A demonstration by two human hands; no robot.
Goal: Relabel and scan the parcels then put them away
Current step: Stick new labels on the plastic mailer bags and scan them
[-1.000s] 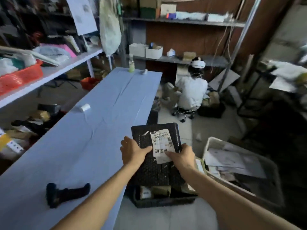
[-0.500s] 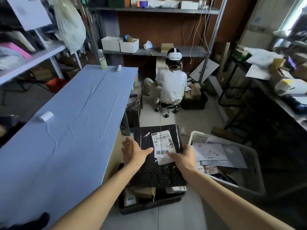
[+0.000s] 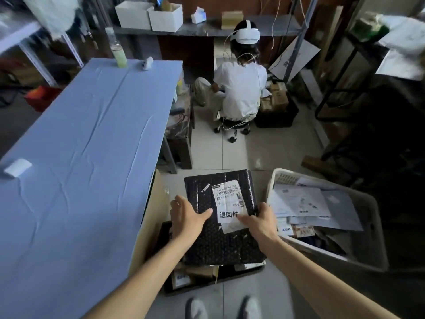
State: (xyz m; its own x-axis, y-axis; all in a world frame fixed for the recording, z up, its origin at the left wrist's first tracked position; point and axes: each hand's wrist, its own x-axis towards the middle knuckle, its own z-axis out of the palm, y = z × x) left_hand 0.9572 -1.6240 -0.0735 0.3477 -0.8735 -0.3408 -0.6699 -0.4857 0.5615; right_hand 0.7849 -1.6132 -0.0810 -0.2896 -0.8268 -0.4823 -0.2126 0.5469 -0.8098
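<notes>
Parcel [image 3: 220, 242], a black bubble mailer, is held flat and low over the black crate [image 3: 207, 287] on the floor, just right of the tabletop's [image 3: 80, 157] near corner. The left hand [image 3: 186, 217] grips its left edge, thumb laid across the top and fingers curled round the side. The right hand [image 3: 259, 223] grips the right edge, thumb pressing the lower part of the white label [image 3: 227, 203], fingers wrapped round the rim. The label sits on the parcel's far half, with a barcode and bold characters; its near edge looks slightly lifted or creased. Relabelling therefore seems done. Whether the parcel has been scanned cannot be told, and no scanner shows. I judge this to be the putting-away step, with the parcel about to be lowered into the crate. Small boxes [image 3: 184, 276] already lie in the crate under it, so it will rest on them rather than on the bottom. A white bin [image 3: 368, 261] full of flat grey mailers stands just right of the crate, its near corner close to the right forearm. The tabletop carries a white roll [image 3: 17, 168] at its left edge and a bottle [image 3: 119, 54] at the far end. A seated person [image 3: 241, 88] works farther off, well apart from the crate.
</notes>
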